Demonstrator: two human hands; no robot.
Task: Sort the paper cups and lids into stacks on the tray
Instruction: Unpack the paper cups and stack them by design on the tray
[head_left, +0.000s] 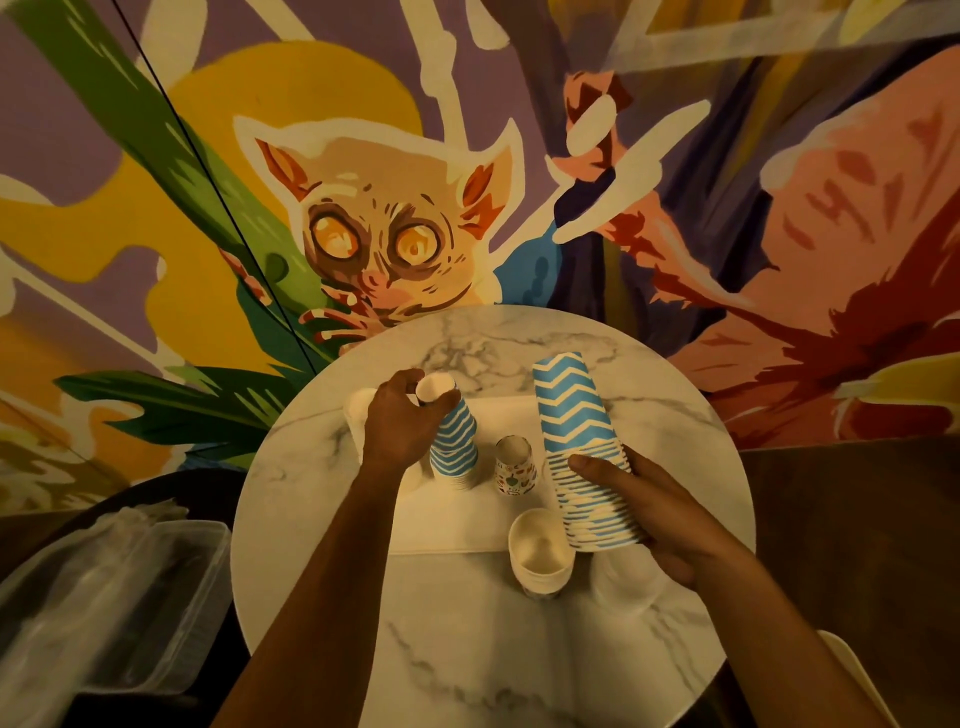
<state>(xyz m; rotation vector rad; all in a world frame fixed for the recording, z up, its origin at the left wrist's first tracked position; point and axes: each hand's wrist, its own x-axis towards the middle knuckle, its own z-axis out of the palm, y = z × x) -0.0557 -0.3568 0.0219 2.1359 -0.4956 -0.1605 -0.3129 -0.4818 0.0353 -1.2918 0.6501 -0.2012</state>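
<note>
A white tray (457, 519) lies on the marble desk (467, 649). The right hand (660, 519) grasps a tall cup stack (576, 441), tilted at the tray's right edge. The left hand (402, 421) grasps the top of a shorter cup stack (454, 447) on the tray.

One view only, worn on my head. Wide-angle, facing forward and steeply down onto the round desk (519, 649), close in. Left grip (400, 421) and right grip (649, 514) land mid-frame. The painted wall (363, 208) fills the upper half.
</note>
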